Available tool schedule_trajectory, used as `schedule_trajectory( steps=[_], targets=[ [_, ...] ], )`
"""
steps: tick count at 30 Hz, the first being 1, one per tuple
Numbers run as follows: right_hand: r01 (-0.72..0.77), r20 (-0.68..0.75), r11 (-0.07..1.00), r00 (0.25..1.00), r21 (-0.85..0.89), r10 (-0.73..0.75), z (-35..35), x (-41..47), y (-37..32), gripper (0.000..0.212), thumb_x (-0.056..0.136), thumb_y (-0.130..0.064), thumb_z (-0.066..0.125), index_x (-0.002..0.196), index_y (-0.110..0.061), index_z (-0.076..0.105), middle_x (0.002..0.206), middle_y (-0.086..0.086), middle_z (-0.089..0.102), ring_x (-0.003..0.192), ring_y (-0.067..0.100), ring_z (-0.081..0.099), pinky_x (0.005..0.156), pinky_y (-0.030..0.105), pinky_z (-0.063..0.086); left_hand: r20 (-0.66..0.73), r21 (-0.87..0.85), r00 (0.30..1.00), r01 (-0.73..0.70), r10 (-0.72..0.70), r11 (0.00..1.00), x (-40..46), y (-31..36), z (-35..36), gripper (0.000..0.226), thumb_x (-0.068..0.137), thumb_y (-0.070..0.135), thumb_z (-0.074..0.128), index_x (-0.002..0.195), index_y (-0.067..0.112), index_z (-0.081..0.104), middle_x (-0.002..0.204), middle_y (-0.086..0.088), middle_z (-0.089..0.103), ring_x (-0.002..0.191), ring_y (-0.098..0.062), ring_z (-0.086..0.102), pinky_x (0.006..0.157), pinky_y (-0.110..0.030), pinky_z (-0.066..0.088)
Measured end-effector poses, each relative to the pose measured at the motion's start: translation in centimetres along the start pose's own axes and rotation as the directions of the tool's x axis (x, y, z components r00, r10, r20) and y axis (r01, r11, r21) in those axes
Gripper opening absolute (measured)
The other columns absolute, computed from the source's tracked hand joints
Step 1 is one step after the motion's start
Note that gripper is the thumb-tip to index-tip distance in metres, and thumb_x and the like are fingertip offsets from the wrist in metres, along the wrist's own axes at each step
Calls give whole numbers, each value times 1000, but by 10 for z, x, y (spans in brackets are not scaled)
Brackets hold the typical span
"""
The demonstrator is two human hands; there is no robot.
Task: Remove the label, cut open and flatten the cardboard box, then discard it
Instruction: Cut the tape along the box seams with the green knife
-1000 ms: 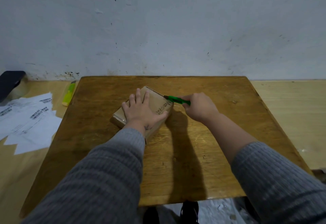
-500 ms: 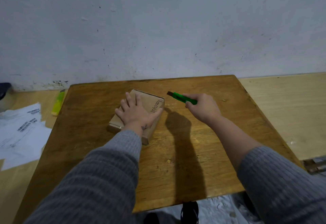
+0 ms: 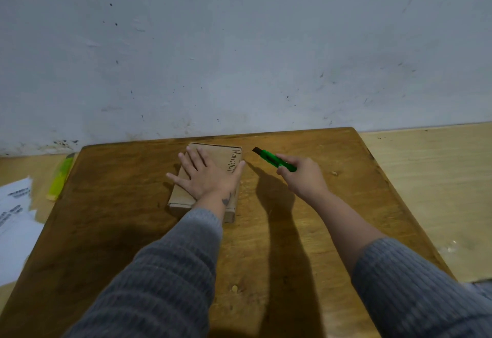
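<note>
A small flat cardboard box (image 3: 222, 154) with handwriting along its right edge lies on the wooden table (image 3: 127, 204), near the far edge. My left hand (image 3: 207, 176) rests flat on top of it with fingers spread, pressing it down. My right hand (image 3: 302, 177) is closed around a green utility knife (image 3: 274, 160), held a little to the right of the box. The knife's dark tip points toward the box's far right corner and does not touch it. No label shows on the visible part of the box.
A grey-white wall stands right behind the table. On the floor to the left lie a yellow-green object (image 3: 60, 177) and white printed paper sheets (image 3: 14, 220). Light wooden floor (image 3: 431, 177) shows to the right of the table.
The knife tip was at the box's right edge one second ago; my right hand has since drawn it back to the right. The box has turned squarer under my left hand.
</note>
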State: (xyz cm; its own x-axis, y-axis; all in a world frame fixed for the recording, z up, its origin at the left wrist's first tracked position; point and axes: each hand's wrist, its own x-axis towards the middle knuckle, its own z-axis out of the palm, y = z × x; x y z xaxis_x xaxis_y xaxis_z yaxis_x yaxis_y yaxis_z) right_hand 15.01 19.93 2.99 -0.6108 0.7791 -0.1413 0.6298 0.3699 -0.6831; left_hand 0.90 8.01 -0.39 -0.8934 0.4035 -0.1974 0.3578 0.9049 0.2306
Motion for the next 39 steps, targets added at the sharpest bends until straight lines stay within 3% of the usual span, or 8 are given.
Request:
schedule_trajectory(
  steps=[5,8,12,18,23,26,31,39],
  targets=[
    [32,25,999,999,5,-32,-4,18,0,38,92,-23,58,128,-36,55,125,5,62,74,15,63,63,32,58,84,58,980,-188,183,981,17,-2,-4,94,81,82,9,153,24,-9,158,-2,-25,145,-26,-24,107,-67,-13],
    [47,40,999,998,23,-48,-6,22,0,38,92,-22,57,129,-35,54,128,6,60,72,12,62,61,29,57,168,71,883,-455,439,888,30,-24,-16,79,89,72,14,153,31,-7,159,3,-24,146,-19,-21,114,-62,-9],
    [64,30,997,997,41,-65,-6,17,-5,39,92,-21,57,129,-34,55,130,6,60,69,6,57,57,23,54,122,101,780,-625,613,774,27,-78,-31,89,77,84,4,152,37,4,161,11,-8,147,-8,-9,117,-53,-9],
    [57,-2,995,998,87,-57,7,-4,-11,38,91,-21,59,127,-34,58,123,3,65,63,12,58,53,23,49,158,119,741,-670,652,733,8,-121,-28,103,69,89,28,152,37,-4,158,17,-13,147,-7,-10,118,-52,-6],
    [108,-56,987,993,118,-102,15,-32,-21,44,93,-25,56,135,-33,48,130,5,61,97,20,62,77,32,51,43,82,788,-615,614,784,-9,-95,-11,100,77,80,42,154,30,3,161,10,-7,149,-13,-4,120,-47,1],
    [120,-48,986,991,-117,-126,12,-48,-20,42,94,-35,52,135,-40,46,130,-2,61,119,22,55,101,42,36,26,79,809,-588,588,805,-18,-81,-4,101,78,77,46,154,26,3,162,8,-5,149,-14,-2,120,-44,5],
    [155,31,958,988,-239,-152,1,-69,-19,35,92,-34,57,124,-47,54,127,-12,62,116,16,54,95,38,28,37,27,749,-663,662,749,-18,-94,-6,99,80,72,52,154,25,6,161,10,1,148,-10,2,118,-38,5],
    [357,229,864,929,-356,-290,10,-79,-28,32,88,-30,63,118,-41,59,122,-12,66,114,13,57,98,38,27,75,28,725,-688,685,725,-21,-98,-8,87,87,59,51,154,25,6,161,8,-2,148,-12,0,121,-46,3]
  ],
)
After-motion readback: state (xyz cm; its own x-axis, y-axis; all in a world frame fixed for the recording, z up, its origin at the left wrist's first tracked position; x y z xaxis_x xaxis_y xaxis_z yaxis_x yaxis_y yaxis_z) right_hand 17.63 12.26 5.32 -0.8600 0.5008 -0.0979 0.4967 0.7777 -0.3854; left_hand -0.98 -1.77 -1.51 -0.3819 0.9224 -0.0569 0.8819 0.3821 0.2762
